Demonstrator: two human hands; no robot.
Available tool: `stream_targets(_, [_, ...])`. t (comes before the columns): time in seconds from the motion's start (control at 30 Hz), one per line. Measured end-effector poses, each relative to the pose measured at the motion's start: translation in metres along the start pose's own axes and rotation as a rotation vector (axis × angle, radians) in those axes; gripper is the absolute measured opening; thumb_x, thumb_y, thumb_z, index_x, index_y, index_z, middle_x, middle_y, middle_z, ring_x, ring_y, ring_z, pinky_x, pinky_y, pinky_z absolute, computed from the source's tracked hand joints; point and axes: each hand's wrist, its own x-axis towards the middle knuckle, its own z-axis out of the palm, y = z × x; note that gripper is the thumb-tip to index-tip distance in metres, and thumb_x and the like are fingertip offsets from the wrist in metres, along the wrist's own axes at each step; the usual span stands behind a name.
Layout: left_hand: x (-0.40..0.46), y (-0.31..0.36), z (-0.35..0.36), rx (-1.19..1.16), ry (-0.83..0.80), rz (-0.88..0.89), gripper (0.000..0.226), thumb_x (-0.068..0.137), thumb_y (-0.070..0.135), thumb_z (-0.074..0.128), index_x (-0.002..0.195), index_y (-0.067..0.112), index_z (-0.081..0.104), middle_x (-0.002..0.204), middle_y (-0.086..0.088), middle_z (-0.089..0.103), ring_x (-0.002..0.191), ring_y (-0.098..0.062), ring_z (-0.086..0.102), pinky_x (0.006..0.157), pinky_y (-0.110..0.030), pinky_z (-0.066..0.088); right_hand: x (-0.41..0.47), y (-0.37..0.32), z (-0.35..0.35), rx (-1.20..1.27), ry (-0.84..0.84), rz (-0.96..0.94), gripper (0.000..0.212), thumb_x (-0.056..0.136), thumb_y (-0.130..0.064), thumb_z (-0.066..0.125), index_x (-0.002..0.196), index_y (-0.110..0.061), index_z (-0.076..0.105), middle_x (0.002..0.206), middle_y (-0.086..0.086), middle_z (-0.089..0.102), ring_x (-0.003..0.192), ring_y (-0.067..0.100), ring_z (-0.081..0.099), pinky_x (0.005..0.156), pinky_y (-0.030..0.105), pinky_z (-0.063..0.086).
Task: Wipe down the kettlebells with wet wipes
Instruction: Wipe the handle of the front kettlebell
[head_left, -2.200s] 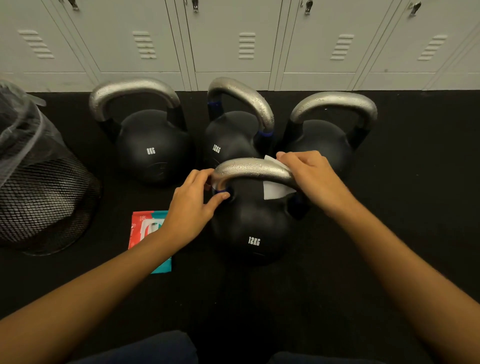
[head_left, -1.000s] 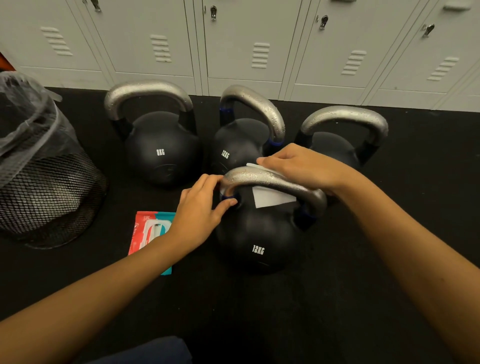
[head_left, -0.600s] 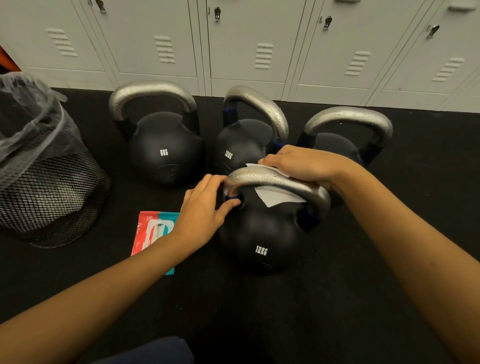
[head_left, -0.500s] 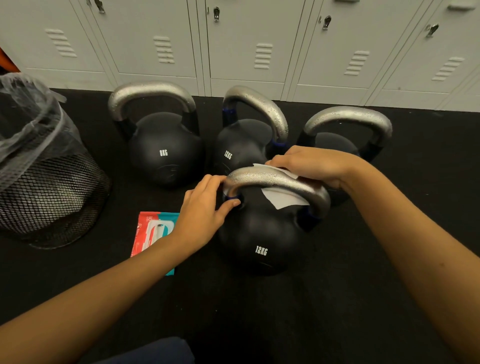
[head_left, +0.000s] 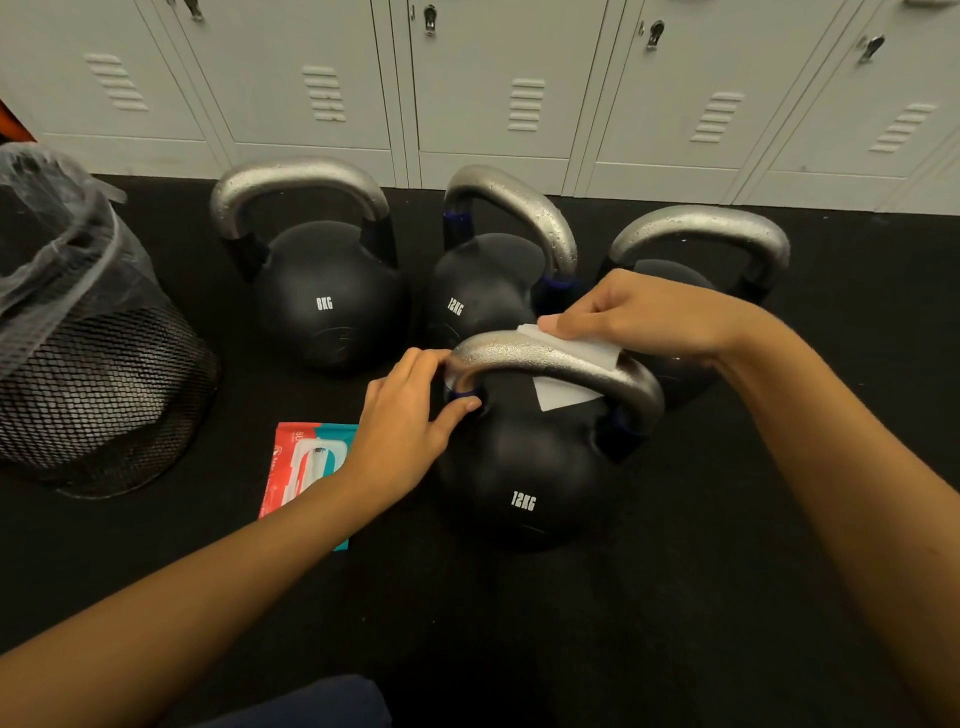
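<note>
Under the right hand (head_left: 644, 317), a wipe (head_left: 566, 397) drapes over the handle (head_left: 550, 364) of the near kettlebell (head_left: 524, 467), fingers curled, seemingly pinching it. The left hand (head_left: 410, 431) grips the handle's left end. A wipes pack (head_left: 301, 467) lies beside that wrist.

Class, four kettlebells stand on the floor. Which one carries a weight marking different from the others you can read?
The back-left kettlebell, nearest the mesh bin: it reads 8KG; two others read 12KG, the fourth's marking is hidden.
</note>
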Motion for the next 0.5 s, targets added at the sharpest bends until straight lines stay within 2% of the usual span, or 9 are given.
stream_targets(0.03, [0.0, 0.0, 0.0, -0.005, 0.002, 0.0, 0.045, 0.086, 0.031, 0.067, 0.125, 0.014, 0.052, 0.116, -0.001, 0.054, 0.109, -0.016, 0.052, 0.099, -0.045, 0.042, -0.003, 0.003, -0.003, -0.006, -0.023, 0.005, 0.051, 0.094, -0.049, 0.057, 0.07, -0.006, 0.07, 0.07, 0.016, 0.062, 0.069, 0.022, 0.06, 0.09, 0.035, 0.052])
stream_targets(0.1, [-0.001, -0.001, 0.001, -0.013, 0.0, -0.006, 0.044, 0.086, 0.031, 0.066, 0.125, 0.014, 0.052, 0.116, -0.001, 0.054, 0.11, -0.016, 0.051, 0.1, -0.044, 0.04, -0.009, 0.005, -0.007, 0.0, -0.039, 0.01, 0.043, 0.09, -0.051, 0.058, 0.089, -0.014, 0.079, 0.088, 0.006, 0.075, 0.092, 0.022, 0.071, 0.101, 0.042, 0.049])
stream_targets(0.17, [-0.001, 0.0, 0.002, -0.012, 0.0, -0.008, 0.044, 0.087, 0.031, 0.066, 0.125, 0.015, 0.051, 0.117, 0.0, 0.053, 0.111, -0.015, 0.05, 0.102, -0.041, 0.038, -0.01, 0.004, -0.007, -0.001, -0.045, -0.004, 0.043, 0.09, -0.053, 0.057, 0.097, -0.017, 0.079, 0.096, 0.004, 0.076, 0.098, 0.023, 0.07, 0.102, 0.043, 0.049])
stream_targets(0.27, [-0.001, 0.0, 0.001, -0.012, -0.003, -0.016, 0.045, 0.087, 0.032, 0.066, 0.126, 0.016, 0.05, 0.118, 0.0, 0.053, 0.112, -0.015, 0.049, 0.103, -0.041, 0.037, -0.002, -0.002, 0.001, -0.055, -0.003, -0.042, 0.065, 0.089, -0.061, 0.055, 0.101, 0.0, 0.071, 0.105, 0.023, 0.068, 0.103, 0.038, 0.064, 0.099, 0.05, 0.049])
stream_targets(0.43, [-0.002, 0.0, 0.002, 0.014, 0.002, -0.024, 0.046, 0.087, 0.032, 0.065, 0.128, 0.016, 0.05, 0.119, -0.001, 0.053, 0.114, -0.016, 0.049, 0.106, -0.042, 0.033, 0.006, -0.007, 0.014, -0.098, 0.054, -0.118, 0.071, 0.093, -0.062, 0.05, 0.099, 0.008, 0.063, 0.096, 0.029, 0.064, 0.085, 0.043, 0.061, 0.088, 0.052, 0.052])
stream_targets(0.5, [-0.002, 0.0, 0.002, 0.018, 0.005, -0.023, 0.046, 0.088, 0.033, 0.064, 0.128, 0.017, 0.05, 0.119, 0.0, 0.053, 0.115, -0.016, 0.048, 0.107, -0.04, 0.031, 0.003, -0.001, 0.01, -0.082, 0.052, -0.108, 0.069, 0.094, -0.058, 0.052, 0.087, 0.011, 0.059, 0.082, 0.03, 0.058, 0.068, 0.034, 0.053, 0.082, 0.048, 0.051])
